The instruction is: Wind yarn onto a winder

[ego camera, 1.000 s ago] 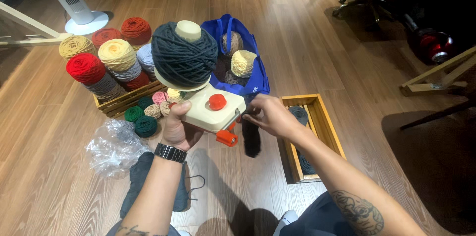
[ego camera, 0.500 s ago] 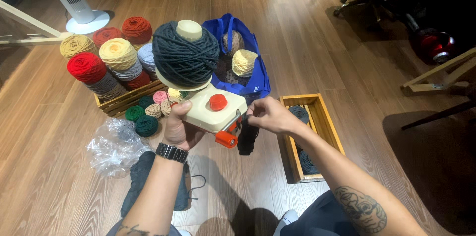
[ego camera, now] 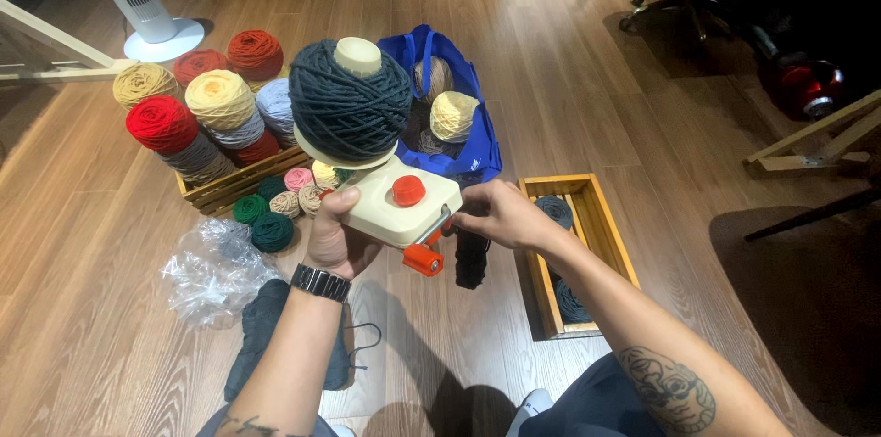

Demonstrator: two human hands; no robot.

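Brimming wooden crate [ego camera: 240, 182] of yarn cakes, blue bag [ego camera: 477, 154] holding cream ball [ego camera: 453, 116].

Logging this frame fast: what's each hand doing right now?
Left hand: closed around the cream yarn winder, holding it up.
Right hand: closed at the winder's crank side; exact grip unclear.

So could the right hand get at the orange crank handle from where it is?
Probably yes. The right hand is at the winder's side, just above and right of the orange handle, and nothing lies between them. The left hand grips the winder's other end, clear of the handle.
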